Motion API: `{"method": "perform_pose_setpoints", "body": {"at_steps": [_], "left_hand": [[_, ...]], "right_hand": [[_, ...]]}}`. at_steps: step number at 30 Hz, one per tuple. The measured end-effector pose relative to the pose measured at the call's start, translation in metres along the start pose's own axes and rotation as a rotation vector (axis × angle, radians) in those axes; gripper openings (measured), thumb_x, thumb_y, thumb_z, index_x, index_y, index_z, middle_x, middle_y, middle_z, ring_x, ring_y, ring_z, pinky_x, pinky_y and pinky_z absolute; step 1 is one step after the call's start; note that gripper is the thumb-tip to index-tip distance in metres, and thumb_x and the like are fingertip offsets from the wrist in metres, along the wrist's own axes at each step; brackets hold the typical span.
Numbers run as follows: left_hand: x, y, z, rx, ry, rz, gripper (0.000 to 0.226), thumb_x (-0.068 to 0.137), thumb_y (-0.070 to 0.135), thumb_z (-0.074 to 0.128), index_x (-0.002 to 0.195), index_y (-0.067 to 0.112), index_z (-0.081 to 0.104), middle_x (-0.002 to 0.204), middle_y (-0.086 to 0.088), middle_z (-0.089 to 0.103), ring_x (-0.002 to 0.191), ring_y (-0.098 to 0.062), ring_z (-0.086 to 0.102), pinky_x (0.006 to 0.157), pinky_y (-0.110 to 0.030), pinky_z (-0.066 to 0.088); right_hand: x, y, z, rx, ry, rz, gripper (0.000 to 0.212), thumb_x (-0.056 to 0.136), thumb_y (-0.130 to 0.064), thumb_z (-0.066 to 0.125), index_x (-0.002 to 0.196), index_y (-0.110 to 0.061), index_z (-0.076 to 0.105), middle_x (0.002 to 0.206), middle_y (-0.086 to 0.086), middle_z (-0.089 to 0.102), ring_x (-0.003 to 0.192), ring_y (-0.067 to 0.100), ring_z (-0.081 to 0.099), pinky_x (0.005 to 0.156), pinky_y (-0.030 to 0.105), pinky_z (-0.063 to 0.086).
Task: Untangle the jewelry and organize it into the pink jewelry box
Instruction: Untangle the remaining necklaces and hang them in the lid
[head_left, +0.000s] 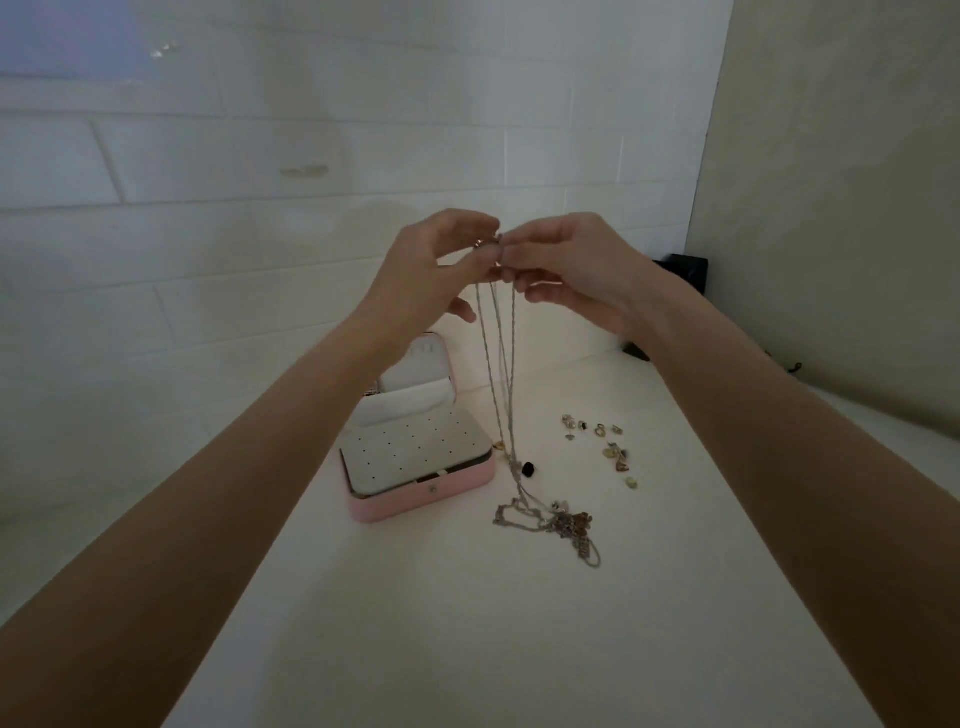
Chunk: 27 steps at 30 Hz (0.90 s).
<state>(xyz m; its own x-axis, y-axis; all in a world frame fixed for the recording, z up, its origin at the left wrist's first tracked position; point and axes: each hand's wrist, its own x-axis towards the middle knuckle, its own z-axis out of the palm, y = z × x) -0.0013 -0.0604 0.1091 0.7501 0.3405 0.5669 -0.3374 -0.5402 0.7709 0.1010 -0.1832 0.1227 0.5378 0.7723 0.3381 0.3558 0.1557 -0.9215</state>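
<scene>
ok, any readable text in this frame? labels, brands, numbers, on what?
None readable.
Pink jewelry box: no lettering shows; the small clasp on its front is too small to tell any marking.
Dark object by the wall: no label visible.
Chains held by the left hand and right hand, and the small pieces on the table: too small to show any stamp.

White table (415, 623): box (421, 506), chains (550, 522), earrings (608, 447)
</scene>
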Motion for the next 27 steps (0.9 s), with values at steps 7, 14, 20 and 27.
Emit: {"method": "perform_pose_setpoints", "body": {"at_steps": [7, 14, 20, 27], "left_hand": [[0.002, 0.013, -0.019, -0.17, -0.008, -0.125, 0.017, 0.09, 0.024, 0.06, 0.102, 0.012, 0.062, 0.091, 0.002, 0.073, 0.084, -0.017, 0.071, 0.041, -0.014, 0.034], [-0.002, 0.021, -0.024, 0.08, -0.145, -0.12, 0.02, 0.089, 0.016, 0.061, 0.108, 0.009, 0.058, 0.083, 0.002, 0.073, 0.071, -0.01, 0.071, 0.044, -0.013, 0.037], [-0.015, 0.005, -0.02, -0.069, -0.146, -0.21, 0.013, 0.09, 0.021, 0.059, 0.102, 0.017, 0.063, 0.082, 0.008, 0.072, 0.068, -0.002, 0.066, 0.05, -0.012, 0.044], [-0.054, -0.047, 0.013, -0.072, -0.377, -0.357, 0.014, 0.091, 0.016, 0.056, 0.094, 0.016, 0.07, 0.087, 0.006, 0.072, 0.072, 0.0, 0.06, 0.058, -0.014, 0.043]], "right_hand": [[0.006, -0.024, 0.008, 0.062, -0.066, 0.004, 0.012, 0.088, -0.015, 0.062, 0.084, -0.005, 0.067, 0.067, 0.003, 0.059, 0.057, 0.01, 0.053, 0.06, 0.021, 0.045], [0.007, -0.021, 0.016, -0.027, -0.085, 0.161, 0.013, 0.084, -0.018, 0.067, 0.084, -0.005, 0.065, 0.065, 0.002, 0.057, 0.053, 0.009, 0.051, 0.053, 0.018, 0.043], [0.005, -0.015, 0.021, -0.021, 0.006, 0.135, 0.012, 0.086, -0.017, 0.066, 0.082, -0.006, 0.066, 0.063, 0.002, 0.059, 0.051, 0.009, 0.05, 0.052, 0.018, 0.041], [0.012, -0.031, 0.006, 0.281, 0.275, 0.072, 0.021, 0.092, -0.012, 0.054, 0.071, -0.01, 0.059, 0.048, -0.002, 0.051, 0.039, 0.007, 0.041, 0.04, 0.015, 0.03]]}}
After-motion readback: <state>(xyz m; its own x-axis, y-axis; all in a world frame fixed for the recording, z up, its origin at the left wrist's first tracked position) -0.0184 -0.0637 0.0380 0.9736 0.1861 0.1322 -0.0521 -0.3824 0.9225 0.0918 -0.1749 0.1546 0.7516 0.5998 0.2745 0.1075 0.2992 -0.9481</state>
